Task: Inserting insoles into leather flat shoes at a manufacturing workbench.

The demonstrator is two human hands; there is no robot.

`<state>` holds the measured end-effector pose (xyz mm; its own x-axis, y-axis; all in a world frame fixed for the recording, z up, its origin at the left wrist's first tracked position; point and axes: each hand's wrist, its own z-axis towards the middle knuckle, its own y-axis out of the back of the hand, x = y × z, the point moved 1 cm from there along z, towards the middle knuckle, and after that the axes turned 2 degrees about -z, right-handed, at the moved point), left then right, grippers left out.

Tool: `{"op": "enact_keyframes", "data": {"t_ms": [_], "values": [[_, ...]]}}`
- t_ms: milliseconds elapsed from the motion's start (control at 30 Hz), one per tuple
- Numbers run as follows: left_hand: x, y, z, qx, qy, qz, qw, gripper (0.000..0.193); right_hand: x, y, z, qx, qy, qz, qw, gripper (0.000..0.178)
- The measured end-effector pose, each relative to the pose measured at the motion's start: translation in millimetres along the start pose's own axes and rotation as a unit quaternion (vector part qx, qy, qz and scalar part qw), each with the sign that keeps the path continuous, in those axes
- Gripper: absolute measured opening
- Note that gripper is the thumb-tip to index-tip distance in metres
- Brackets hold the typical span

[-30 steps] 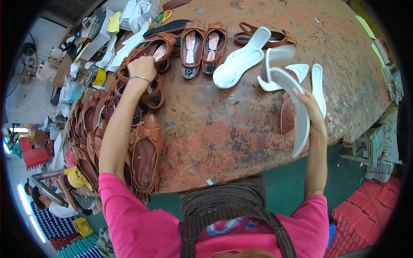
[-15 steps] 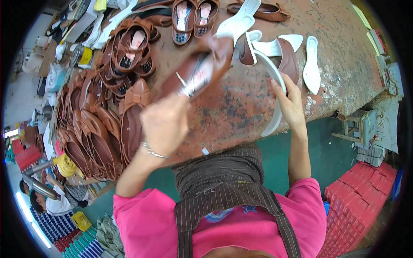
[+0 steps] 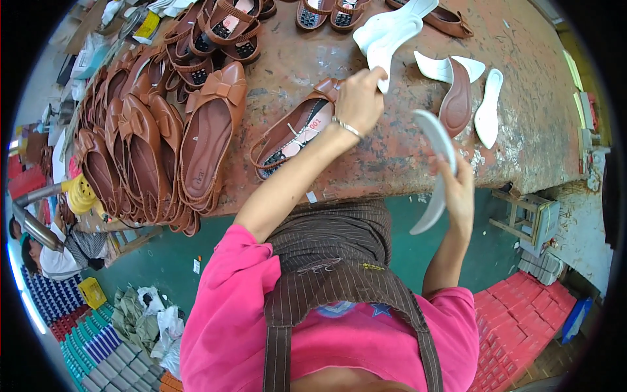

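My left hand (image 3: 359,101) reaches across the table, its fingers closed on the narrow end of a white insole (image 3: 395,46) that overlaps other white insoles. My right hand (image 3: 457,189) grips a curved, pale insole (image 3: 434,150) seen edge-on, slightly blurred, over the table's front edge. Partly under my left forearm lies a brown shoe (image 3: 294,130) with a bow, its patterned inside showing. To the right, a brown insole (image 3: 457,98) rests across a white insole (image 3: 431,65). Another white insole (image 3: 487,108) lies beside them.
Brown bow shoes (image 3: 140,144) are packed along the table's left side, with strapped shoes (image 3: 225,26) piled behind. More shoes stand at the far edge. A wooden stool (image 3: 522,212) and red stacks (image 3: 522,320) are at the right. Another person (image 3: 55,255) is at the far left.
The brown shoe has left my left hand and now lies on the table. My left hand has moved right to the white insoles. My right hand has drawn the curved insole nearer me.
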<state>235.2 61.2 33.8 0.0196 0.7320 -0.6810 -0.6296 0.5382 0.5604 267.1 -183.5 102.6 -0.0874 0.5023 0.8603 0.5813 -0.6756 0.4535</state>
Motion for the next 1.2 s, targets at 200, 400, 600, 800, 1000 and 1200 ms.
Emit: {"op": "enact_keyframes", "data": {"t_ms": [200, 400, 600, 800, 1000, 1200], "values": [[-46.6, 63.9, -33.3, 0.009, -0.016, 0.178, 0.984, 0.072, -25.3, 30.5, -16.2, -0.06, -0.049, 0.27, 0.96, 0.04], [-22.3, 133.6, -137.9, 0.233, 0.081, 0.269, 0.931, 0.032, -0.5, -7.2, 5.7, 0.024, -0.019, 0.289, 0.957, 0.044], [-29.6, 157.7, -177.2, 0.128, -0.006, 0.162, 0.978, 0.029, 49.6, -91.7, 5.3, 0.113, 0.379, -0.249, 0.884, 0.044], [-25.3, 169.0, -218.3, -0.175, 0.457, -0.051, 0.87, 0.035, 41.2, -173.3, 17.5, 0.168, 0.436, -0.163, 0.869, 0.033], [10.1, 162.1, -236.0, -0.186, 0.444, -0.156, 0.862, 0.039, 37.4, -214.6, 17.9, 0.224, 0.425, -0.114, 0.87, 0.026], [16.6, 159.0, -231.4, -0.202, 0.449, -0.19, 0.849, 0.032, 39.0, -226.9, 15.1, 0.259, 0.384, -0.087, 0.882, 0.022]]}}
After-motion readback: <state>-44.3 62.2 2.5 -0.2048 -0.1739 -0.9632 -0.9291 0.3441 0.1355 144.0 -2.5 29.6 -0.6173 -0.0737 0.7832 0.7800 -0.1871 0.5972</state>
